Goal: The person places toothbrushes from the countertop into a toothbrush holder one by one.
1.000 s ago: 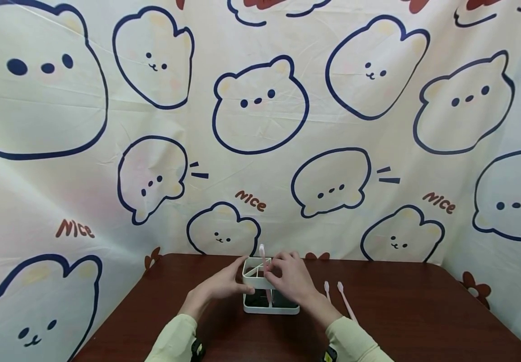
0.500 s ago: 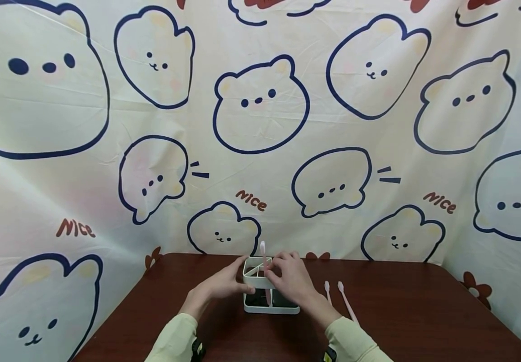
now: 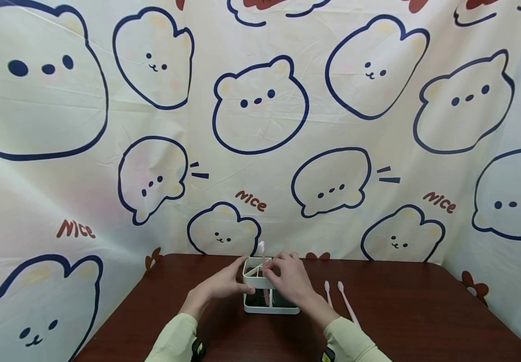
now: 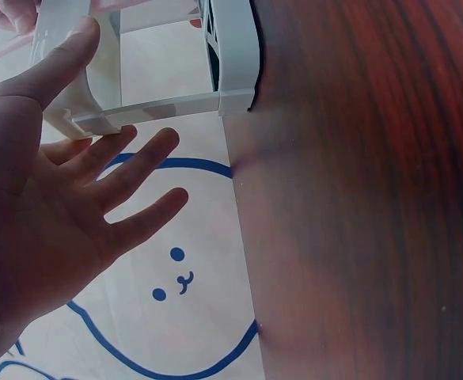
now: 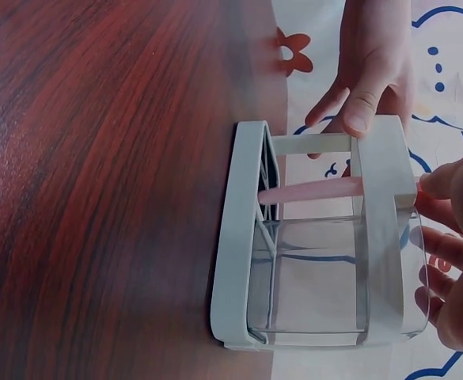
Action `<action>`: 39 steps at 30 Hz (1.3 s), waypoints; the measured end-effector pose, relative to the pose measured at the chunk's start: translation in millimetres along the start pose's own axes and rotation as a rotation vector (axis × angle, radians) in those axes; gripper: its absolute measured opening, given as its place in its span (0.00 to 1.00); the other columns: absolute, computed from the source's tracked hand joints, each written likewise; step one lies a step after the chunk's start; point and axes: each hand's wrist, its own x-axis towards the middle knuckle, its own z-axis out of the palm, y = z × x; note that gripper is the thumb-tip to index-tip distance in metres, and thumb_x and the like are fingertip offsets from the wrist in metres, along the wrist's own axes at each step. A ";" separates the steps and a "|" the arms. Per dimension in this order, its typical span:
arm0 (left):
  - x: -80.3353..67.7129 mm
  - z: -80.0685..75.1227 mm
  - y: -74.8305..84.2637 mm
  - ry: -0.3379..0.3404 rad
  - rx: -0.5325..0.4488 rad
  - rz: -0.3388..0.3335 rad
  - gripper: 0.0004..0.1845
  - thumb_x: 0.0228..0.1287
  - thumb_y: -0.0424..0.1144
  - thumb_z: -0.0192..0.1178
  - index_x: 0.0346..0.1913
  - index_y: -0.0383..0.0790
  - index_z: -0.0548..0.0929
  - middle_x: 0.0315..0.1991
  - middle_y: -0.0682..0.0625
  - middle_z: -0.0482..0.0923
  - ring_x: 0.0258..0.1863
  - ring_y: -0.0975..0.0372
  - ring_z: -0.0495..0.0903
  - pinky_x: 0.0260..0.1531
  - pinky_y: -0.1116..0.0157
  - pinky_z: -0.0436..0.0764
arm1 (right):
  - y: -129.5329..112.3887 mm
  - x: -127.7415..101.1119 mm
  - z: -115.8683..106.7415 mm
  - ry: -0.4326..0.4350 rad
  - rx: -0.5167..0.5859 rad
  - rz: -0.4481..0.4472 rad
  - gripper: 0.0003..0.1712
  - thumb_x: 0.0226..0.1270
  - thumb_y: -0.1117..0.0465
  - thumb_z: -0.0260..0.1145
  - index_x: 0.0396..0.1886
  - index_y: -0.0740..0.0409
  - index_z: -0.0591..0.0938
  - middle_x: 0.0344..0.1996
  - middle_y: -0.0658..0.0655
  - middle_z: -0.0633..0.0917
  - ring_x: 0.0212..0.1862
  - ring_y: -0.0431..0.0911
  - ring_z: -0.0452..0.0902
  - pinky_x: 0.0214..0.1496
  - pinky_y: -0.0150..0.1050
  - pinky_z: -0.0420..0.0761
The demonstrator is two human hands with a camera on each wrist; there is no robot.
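Observation:
A white two-tier toothbrush holder [image 3: 257, 283] stands upright on the table, its top divided into compartments. My left hand [image 3: 219, 282] grips its upper tier at the left, thumb in front and fingertips behind, as the left wrist view shows on the holder's rim [image 4: 61, 47]. With thumb and forefinger, my right hand [image 3: 293, 279] pinches a pink toothbrush [image 3: 262, 248], bristle end up. Its handle [image 5: 310, 191] passes down through the upper tier, and the tip is at the base. A clear cup [image 5: 318, 277] sits in the holder's right side, beneath my right hand.
Two more pink toothbrushes, a nearer one [image 3: 348, 304] and a partly hidden one [image 3: 327, 291], lie on the brown wood-grain table [image 3: 405, 311] beside my right forearm. Behind the table hangs a cream curtain [image 3: 260, 176] printed with bears.
The toothbrush handle's lower end has shifted slightly left inside the holder. Both hands stay almost where they were.

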 end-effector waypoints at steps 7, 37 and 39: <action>-0.2 0.5 0.7 0.003 0.004 0.024 0.50 0.58 0.49 0.72 0.78 0.48 0.53 0.67 0.42 0.68 0.58 0.52 0.73 0.65 0.38 0.67 | 3.6 -0.8 -2.6 0.005 -0.014 0.019 0.06 0.65 0.52 0.70 0.32 0.47 0.89 0.39 0.48 0.83 0.45 0.45 0.72 0.45 0.42 0.74; -2.0 1.6 0.8 0.024 -0.011 -0.004 0.50 0.57 0.48 0.72 0.77 0.49 0.53 0.68 0.42 0.67 0.60 0.50 0.71 0.65 0.35 0.64 | 49.1 -19.7 -44.5 -0.002 0.145 0.054 0.06 0.64 0.55 0.72 0.37 0.50 0.87 0.35 0.44 0.81 0.38 0.37 0.74 0.42 0.35 0.79; -1.6 2.5 1.5 0.022 -0.016 -0.004 0.50 0.57 0.48 0.72 0.77 0.49 0.54 0.68 0.42 0.67 0.59 0.50 0.71 0.65 0.35 0.64 | 52.8 -22.3 -48.8 -0.004 0.150 0.052 0.05 0.64 0.55 0.72 0.37 0.50 0.87 0.33 0.44 0.81 0.34 0.37 0.73 0.37 0.33 0.78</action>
